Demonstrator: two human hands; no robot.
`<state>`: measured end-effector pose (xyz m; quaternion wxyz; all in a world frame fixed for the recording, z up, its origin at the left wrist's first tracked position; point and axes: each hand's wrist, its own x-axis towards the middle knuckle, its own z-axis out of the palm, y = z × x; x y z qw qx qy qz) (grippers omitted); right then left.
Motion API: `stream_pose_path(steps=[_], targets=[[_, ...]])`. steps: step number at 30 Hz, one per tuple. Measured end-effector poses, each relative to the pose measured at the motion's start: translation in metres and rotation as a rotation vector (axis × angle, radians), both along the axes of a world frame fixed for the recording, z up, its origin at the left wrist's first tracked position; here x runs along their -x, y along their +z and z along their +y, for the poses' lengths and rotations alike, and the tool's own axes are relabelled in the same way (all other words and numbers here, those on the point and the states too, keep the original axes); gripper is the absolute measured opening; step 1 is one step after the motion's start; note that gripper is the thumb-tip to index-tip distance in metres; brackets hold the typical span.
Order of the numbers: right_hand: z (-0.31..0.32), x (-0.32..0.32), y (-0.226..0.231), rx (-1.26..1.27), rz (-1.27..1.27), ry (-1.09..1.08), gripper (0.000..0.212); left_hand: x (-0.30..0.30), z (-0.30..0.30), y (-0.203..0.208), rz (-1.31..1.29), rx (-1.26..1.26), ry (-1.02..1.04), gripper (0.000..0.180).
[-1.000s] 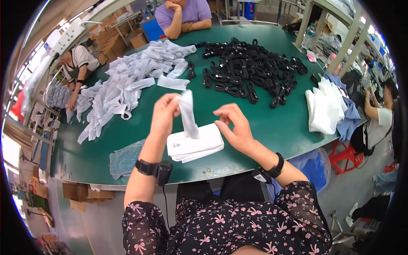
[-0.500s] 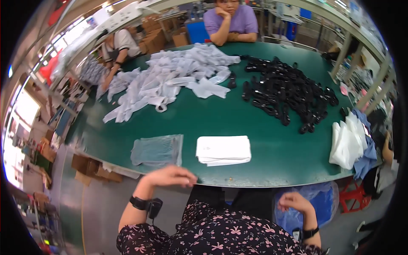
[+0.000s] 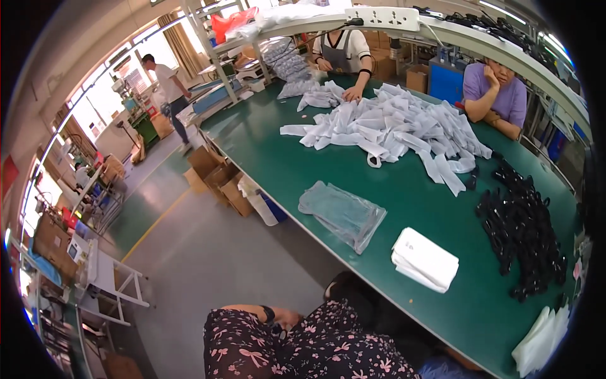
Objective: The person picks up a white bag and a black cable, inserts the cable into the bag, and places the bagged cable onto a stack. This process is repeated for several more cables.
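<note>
My left hand [image 3: 289, 318] is down by my lap, below the table's near edge, with a dark band on its wrist. Its fingers are mostly hidden against my flowered clothing. My right hand is out of sight. Nearest on the green table [image 3: 265, 145] lies a flat pile of clear plastic bags [image 3: 346, 216]. To its right sits a stack of folded white sheets [image 3: 426, 259]. Farther back spreads a large heap of pale, thin wrapped pieces [image 3: 404, 126]. A heap of glossy black strap-like items [image 3: 524, 227] lies on the right.
Across the table a co-worker's hand [image 3: 352, 93] touches the pale heap. Another person in purple [image 3: 495, 95] leans on the far edge. Cardboard boxes [image 3: 218, 177] stand on the floor left of the table. Someone walks [image 3: 167, 88] along the aisle. White plastic bags [image 3: 541, 341] lie at the near right.
My view has swung to the left, so the table appears tilted and farther right. My left hand has dropped from the table edge to my lap; my right hand has left the picture.
</note>
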<state>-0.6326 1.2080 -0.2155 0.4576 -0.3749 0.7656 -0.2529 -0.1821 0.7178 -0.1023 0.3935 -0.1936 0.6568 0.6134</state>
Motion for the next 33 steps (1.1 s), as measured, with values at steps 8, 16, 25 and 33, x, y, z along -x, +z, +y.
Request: stream_pose_path(steps=[8, 16, 25, 33], targets=[[-0.066, 0.046, -0.018, -0.003, -0.017, 0.075, 0.024, 0.052, -0.033, -0.015, 0.115, -0.034, 0.095, 0.039], [-0.158, 0.089, -0.024, 0.046, -0.052, 0.343, 0.024, 0.058, -0.024, 0.086, -0.072, -0.034, 0.589, 0.036], [-0.164, 0.064, -0.014, 0.089, -0.096, 0.529, 0.023, 0.038, 0.031, 0.186, -0.293, -0.051, 1.03, 0.033], [-0.02, 0.009, 0.014, -0.032, -0.101, 0.27, 0.022, 0.1, 0.004, 0.173, -0.54, -0.138, 0.963, 0.03]])
